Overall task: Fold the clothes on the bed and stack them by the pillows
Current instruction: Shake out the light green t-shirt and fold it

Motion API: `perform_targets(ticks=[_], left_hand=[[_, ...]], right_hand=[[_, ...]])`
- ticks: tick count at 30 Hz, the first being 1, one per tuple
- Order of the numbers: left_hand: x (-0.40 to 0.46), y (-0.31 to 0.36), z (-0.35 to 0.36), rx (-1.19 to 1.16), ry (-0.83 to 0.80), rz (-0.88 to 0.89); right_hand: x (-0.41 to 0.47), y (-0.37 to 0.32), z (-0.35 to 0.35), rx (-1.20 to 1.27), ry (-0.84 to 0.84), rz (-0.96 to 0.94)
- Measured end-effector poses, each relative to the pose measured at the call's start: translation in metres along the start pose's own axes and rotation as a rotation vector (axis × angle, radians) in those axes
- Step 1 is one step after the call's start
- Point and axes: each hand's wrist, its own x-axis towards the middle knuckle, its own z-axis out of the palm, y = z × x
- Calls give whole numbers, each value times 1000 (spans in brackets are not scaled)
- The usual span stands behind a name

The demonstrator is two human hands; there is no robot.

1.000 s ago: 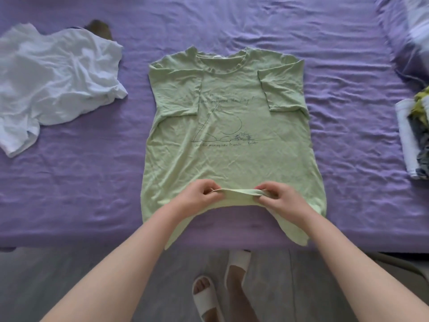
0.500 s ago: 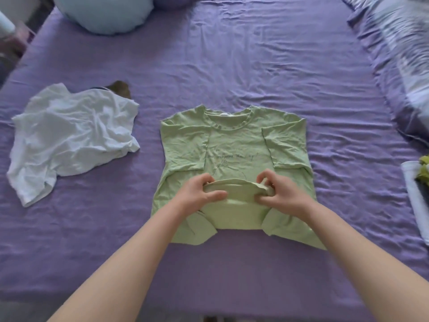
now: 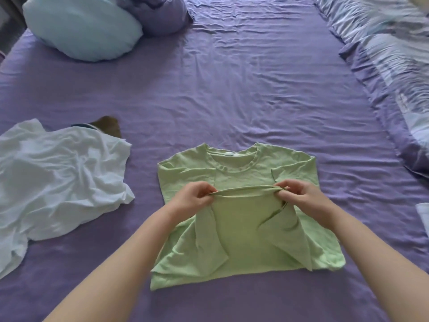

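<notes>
Both hands, left (image 3: 193,198) and right (image 3: 301,198), pinch the hem of the green shirt (image 3: 243,228) and have carried it from the near edge of the bed (image 3: 232,89) up toward the collar at 12 o'clock, so the half-fold is nearly laid. The shirt lies mid-bed, with the pillows (image 3: 79,31) far off at 11 o'clock. At 9 o'clock a white shirt (image 3: 58,182) waits unfolded, covering something brown. A white item at 3 o'clock is cut off.
</notes>
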Motion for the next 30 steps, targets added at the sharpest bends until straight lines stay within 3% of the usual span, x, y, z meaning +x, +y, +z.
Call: perform_targets(ticks=[4,7,12,17,19,22,26,28,30], left_hand=[[24,-10,7,44,80,-3],[32,-12,14,64,115,19],[50,-2,-1,112,95,24],[112,27,-29,168,330,12],[126,22,-28,251,371,-37],[118,-4,-7,385,391,-67],[84,-44,27,513,398,-42],[73,-59,35,536,334,-26],[63,-70,38,613,155,-23]], right_hand=[[21,3,9,-74,187,14],[33,5,13,-263,317,-31],[57,-2,7,-284,359,-42],[116,-23,-10,-292,459,-65],[137,-19,-8,-291,405,-12],[144,7,3,-557,280,75],[117,52,19,-724,264,-92],[103,73,19,-833,203,-145],[94,87,16,-981,67,-158]])
